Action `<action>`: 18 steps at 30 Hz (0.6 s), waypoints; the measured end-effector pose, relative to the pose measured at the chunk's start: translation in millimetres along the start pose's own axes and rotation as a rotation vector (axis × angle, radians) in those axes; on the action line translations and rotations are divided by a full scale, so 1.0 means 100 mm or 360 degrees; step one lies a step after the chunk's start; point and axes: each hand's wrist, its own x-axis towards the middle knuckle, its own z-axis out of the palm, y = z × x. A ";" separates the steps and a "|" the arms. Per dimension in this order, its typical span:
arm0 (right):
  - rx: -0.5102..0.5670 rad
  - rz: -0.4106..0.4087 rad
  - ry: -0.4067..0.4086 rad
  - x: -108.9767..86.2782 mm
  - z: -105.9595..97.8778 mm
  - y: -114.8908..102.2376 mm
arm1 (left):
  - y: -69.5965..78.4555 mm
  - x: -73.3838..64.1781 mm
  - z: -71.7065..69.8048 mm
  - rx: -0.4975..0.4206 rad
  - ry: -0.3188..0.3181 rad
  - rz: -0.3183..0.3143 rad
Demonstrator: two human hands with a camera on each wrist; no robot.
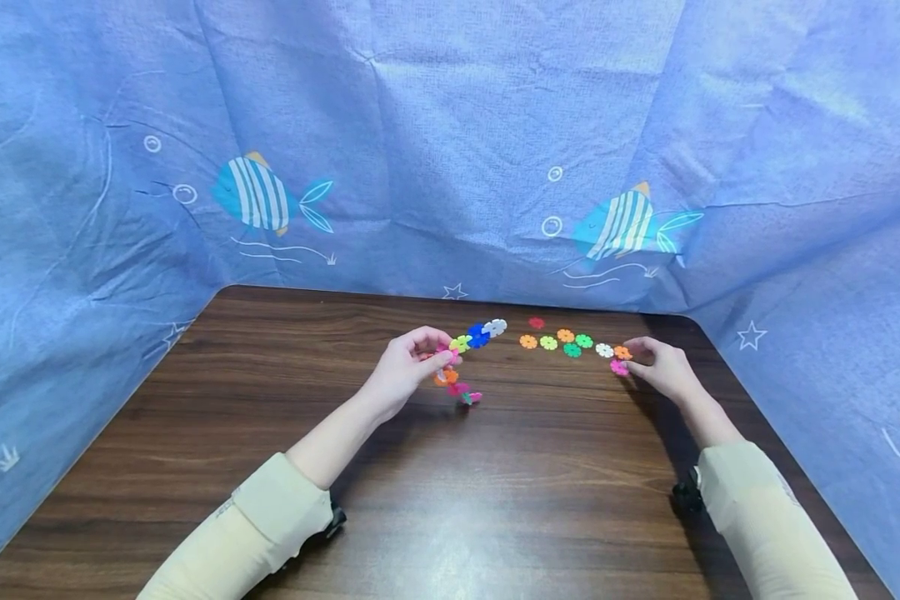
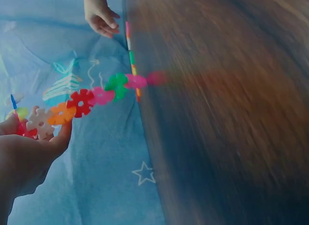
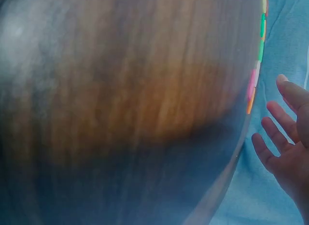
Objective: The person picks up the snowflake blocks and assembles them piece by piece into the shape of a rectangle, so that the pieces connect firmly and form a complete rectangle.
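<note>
Your right hand (image 1: 663, 368) is the nearer one to the loose discs; its fingers stand spread and hold nothing, and in the right wrist view a gap shows between them and the row on the worktop (image 1: 540, 467). The relation that seems to count is a short one: the orange disc (image 1: 622, 353) and the pink disc (image 1: 618, 367) lie just beyond your fingertips, down and to the left, at the right end of the row; the orange disc is on the far side, the pink one on the near side. They lie flat, so a pinch would probably have to come at their rims.

Your left hand (image 1: 408, 367) grips the chain (image 2: 75, 102) between thumb and fingers, lifted off the worktop, left of the row; the chain bends at your grip, so it has two axes rather than one. The shorter arm slants right and far, past the blue disc (image 1: 478, 336), to the white end (image 1: 496, 327); the longer arm hangs down and to the right, its tip near the worktop, though you cannot tell whether it touches. The white end points roughly towards the red disc (image 1: 536, 322), well apart from your right hand; most of the row lies between.
</note>
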 end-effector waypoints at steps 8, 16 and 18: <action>-0.0003 0.0066 -0.0103 0.00 0.01 0.03 | -0.08 0.02 -0.09 0.0016 -0.0013 -0.0080; -0.0077 0.0083 -0.0186 0.00 0.03 0.10 | -0.13 -0.01 -0.19 0.0298 0.0052 -0.0102; -0.0109 0.0087 -0.0200 0.01 0.03 0.12 | -0.14 -0.03 -0.23 0.0386 0.0066 -0.0096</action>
